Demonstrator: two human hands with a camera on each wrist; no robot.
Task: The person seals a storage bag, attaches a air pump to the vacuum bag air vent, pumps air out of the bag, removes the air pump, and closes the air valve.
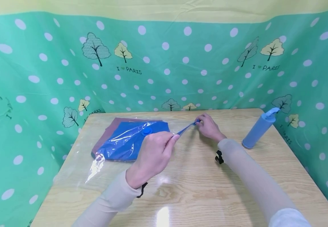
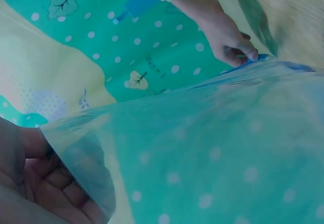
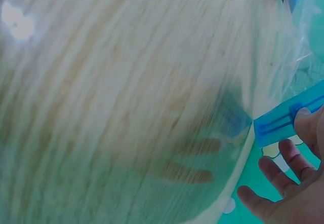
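A clear vacuum storage bag (image 1: 96,167) lies on the table with folded blue cloth (image 1: 122,143) and mauve cloth (image 1: 101,135) inside. A round blue valve (image 1: 146,131) sits on its film. My left hand (image 1: 155,154) pinches the bag's open-side edge, fingers curled. The blue zip strip (image 1: 185,129) stretches taut between both hands, lifted off the table. At the strip's far right end my right hand (image 1: 209,126) pinches it, thumb on the small blue slider (image 3: 296,110). In the right wrist view its other fingers are spread loosely.
A blue hand pump (image 1: 258,130) stands tilted in view at the table's right side, beyond my right forearm. Green dotted curtain (image 1: 175,63) walls the back and both sides of the wooden table (image 1: 198,189).
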